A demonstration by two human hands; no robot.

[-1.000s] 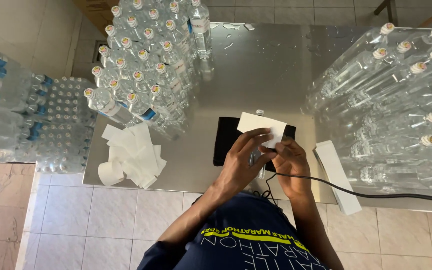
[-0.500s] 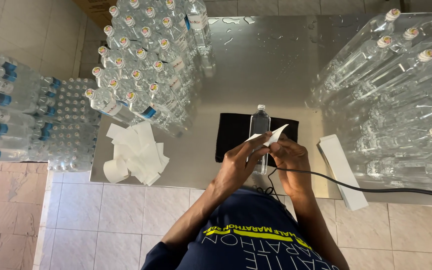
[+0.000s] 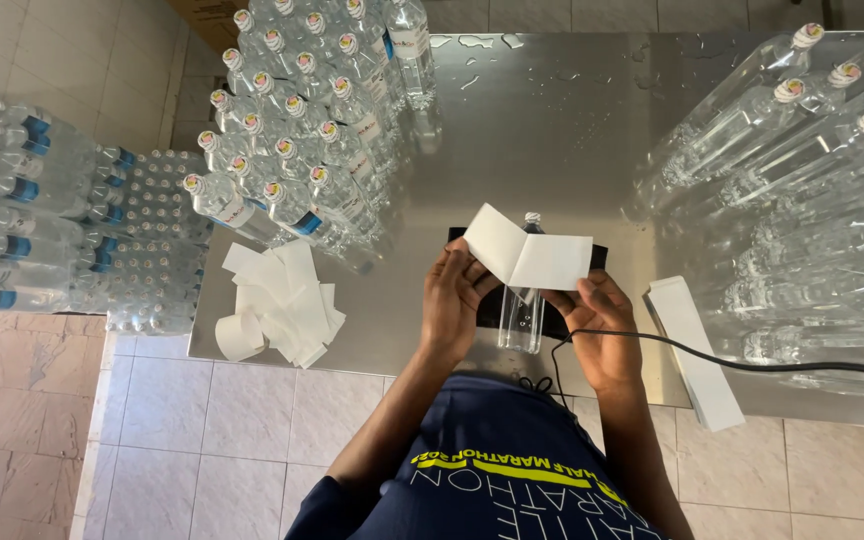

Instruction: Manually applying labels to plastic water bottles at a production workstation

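My left hand (image 3: 452, 295) and my right hand (image 3: 602, 315) hold a white label sheet (image 3: 530, 255) between them, peeled apart into two flaps. The left hand grips the left flap, the right hand the right flap. Under the sheet a clear plastic water bottle (image 3: 522, 315) lies on a black cloth (image 3: 487, 310) on the steel table (image 3: 552, 130), its cap pointing away from me. The sheet hides most of the bottle's upper part.
Labelled bottles (image 3: 302, 130) stand packed at the table's back left. Unlabelled bottles (image 3: 802, 180) lie stacked on the right. A heap of white backing papers (image 3: 277, 305) lies front left, a white strip stack (image 3: 692, 345) front right. A black cable (image 3: 752, 365) crosses the front edge. Shrink-wrapped bottle packs (image 3: 52, 230) sit on the floor.
The label sheet went from a folded edge held low over the bottle to two flaps spread wide. My left hand moved left and up, opening the sheet.
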